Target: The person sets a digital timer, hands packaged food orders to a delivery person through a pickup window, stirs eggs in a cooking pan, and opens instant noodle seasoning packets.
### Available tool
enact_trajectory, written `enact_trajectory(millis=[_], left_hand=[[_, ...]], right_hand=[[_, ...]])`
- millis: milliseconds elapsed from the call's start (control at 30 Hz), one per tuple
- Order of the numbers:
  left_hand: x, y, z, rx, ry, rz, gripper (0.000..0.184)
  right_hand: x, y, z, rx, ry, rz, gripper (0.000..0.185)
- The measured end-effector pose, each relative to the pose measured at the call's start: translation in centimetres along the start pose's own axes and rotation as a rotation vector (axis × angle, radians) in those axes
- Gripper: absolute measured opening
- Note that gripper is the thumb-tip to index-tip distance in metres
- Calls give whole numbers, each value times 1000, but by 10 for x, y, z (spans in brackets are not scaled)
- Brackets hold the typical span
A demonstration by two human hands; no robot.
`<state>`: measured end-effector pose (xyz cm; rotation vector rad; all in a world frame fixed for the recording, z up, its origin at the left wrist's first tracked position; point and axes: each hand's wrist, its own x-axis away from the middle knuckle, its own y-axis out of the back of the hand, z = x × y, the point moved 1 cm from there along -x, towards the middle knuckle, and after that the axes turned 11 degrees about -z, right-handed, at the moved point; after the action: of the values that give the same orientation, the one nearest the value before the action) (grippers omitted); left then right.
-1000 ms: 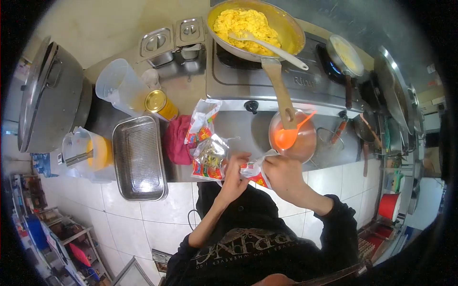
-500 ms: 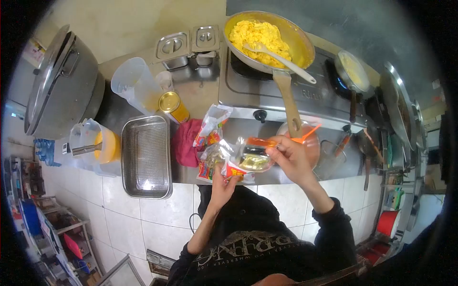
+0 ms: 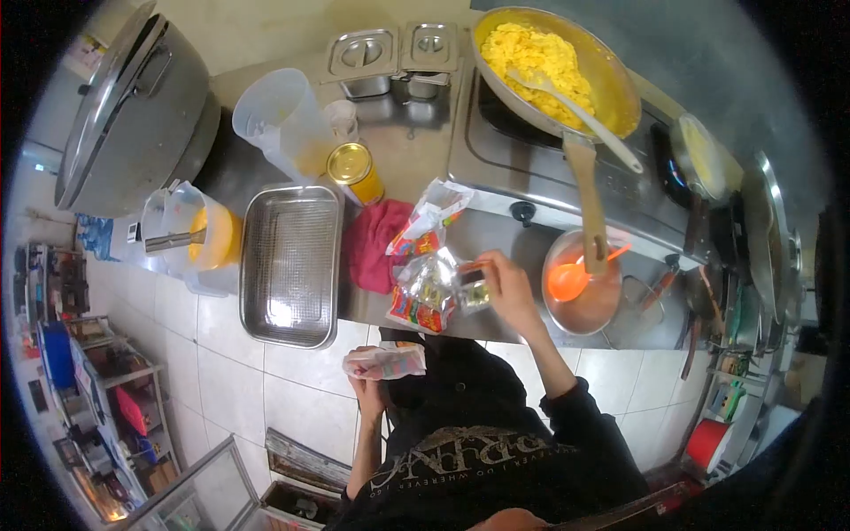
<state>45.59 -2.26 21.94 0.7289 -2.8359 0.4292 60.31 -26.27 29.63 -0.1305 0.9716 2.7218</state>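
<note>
My left hand (image 3: 369, 391) is closed around a white wrapper with coloured print (image 3: 396, 362), held low in front of the counter edge. My right hand (image 3: 509, 290) pinches a small clear sachet (image 3: 475, 295) over the counter; its contents look greenish and are blurred. Beside the sachet lie crumpled red-and-white instant noodle wrappers (image 3: 417, 311) with a shiny silver inner side. A dark pink cloth (image 3: 376, 243) rests just left of them. To the right of my right hand stands a metal bowl (image 3: 584, 320) with an orange spoon (image 3: 567, 281) in it.
A large pan (image 3: 625, 81) of scrambled egg sits on the stove (image 3: 496, 168), its handle jutting over the bowl. A smaller pan (image 3: 699, 159) stands over a blue flame. Leftward are a rectangular metal tray (image 3: 292, 265), a yellow can (image 3: 356, 173), plastic jugs (image 3: 276, 119) and a big pot (image 3: 146, 133).
My left hand has moved away from the wrappers, down and left, with one wrapper in it. My right hand has shifted slightly left with the sachet. The view has turned a little.
</note>
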Motion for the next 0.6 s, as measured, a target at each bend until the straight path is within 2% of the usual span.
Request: enact_trajectory(millis=[67, 100, 133, 200, 233, 300, 333, 367, 500, 600], left_hand=[[-3, 16, 23, -49, 109, -113, 37], [-3, 11, 28, -83, 89, -128, 45], [-9, 5, 24, -80, 92, -135, 45], [-29, -15, 8, -337, -232, 341, 50], [-37, -23, 8, -339, -231, 336, 50], [-43, -39, 15, -295, -62, 338, 36], [-45, -44, 17, -292, -50, 326, 36], [-49, -47, 17, -346, -83, 325, 39], [-50, -51, 19, -433, -123, 295, 45], [-49, -53, 26, -427, -102, 270, 45]], right_hand=[[4, -22, -8, -182, -68, 261, 12], [6, -35, -11, 26, 69, 288, 19], [11, -51, -12, 28, 71, 295, 19], [25, -80, -16, 294, 224, 101, 26], [32, -92, -25, 257, 272, 118, 37], [35, -86, -9, 275, 304, 113, 43], [37, -84, -3, 293, 337, 97, 49], [37, -86, -5, 320, 265, 184, 57], [34, -92, -4, 336, 174, 214, 57], [32, -98, -5, 511, 165, 297, 49]])
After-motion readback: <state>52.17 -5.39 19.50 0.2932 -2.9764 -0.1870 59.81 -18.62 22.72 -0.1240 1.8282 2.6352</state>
